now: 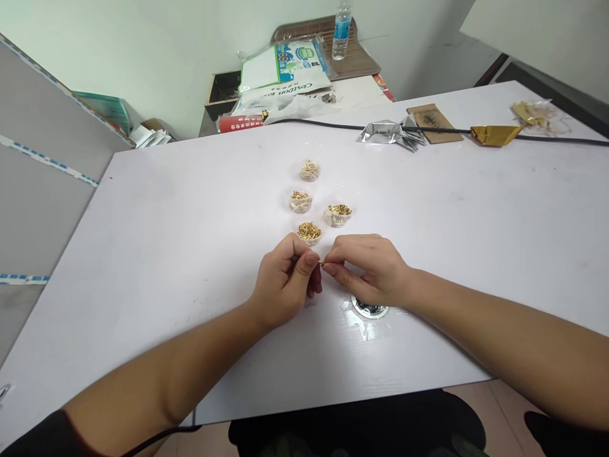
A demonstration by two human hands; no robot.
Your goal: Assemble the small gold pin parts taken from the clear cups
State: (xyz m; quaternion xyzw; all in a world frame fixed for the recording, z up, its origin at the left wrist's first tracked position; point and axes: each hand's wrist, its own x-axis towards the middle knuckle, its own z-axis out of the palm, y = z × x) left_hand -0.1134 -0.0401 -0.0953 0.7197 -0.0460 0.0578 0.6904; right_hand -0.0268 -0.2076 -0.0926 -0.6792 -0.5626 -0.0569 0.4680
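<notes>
Over the white table, my left hand (287,279) and my right hand (370,268) meet fingertip to fingertip. Both are closed in a pinch on a tiny gold-coloured metal pin (321,263), mostly hidden by the fingers. Just beyond my left hand stands a clear plastic cup (310,241) filled with small gold-coloured pins (309,230). Behind it are another cup of gold pieces (301,202), one to the right (338,216), and the farthest one (309,170). Partly under my right hand lies a round, dark, silver-rimmed disc (370,310) beneath clear tape.
A black cable (333,125) runs along the table's far edge. Near it lie crumpled silver foil (383,132), a brown card (434,123), a gold wrapper (495,135) and a clear bag (533,113). Beyond the edge, a water bottle (341,32) stands among packages (285,70).
</notes>
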